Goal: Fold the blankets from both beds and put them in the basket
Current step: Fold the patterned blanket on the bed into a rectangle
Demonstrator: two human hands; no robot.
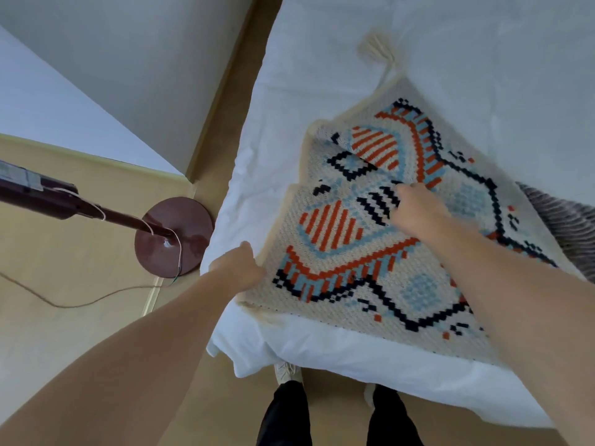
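A knitted cream blanket (396,252) with orange, light blue and black patterns lies partly folded on the white bed (322,78). A cream tassel (380,48) sticks out at its far corner. My left hand (240,267) grips the blanket's near left edge. My right hand (415,209) presses down on the middle of the blanket, fingers curled into the fabric beside a fold. No basket is in view.
A dark red floor lamp with a round base (175,236) and a trailing cord (80,300) stands on the tan floor left of the bed. A grey striped fabric (560,220) lies at the right edge. My feet (286,371) are at the bed's near edge.
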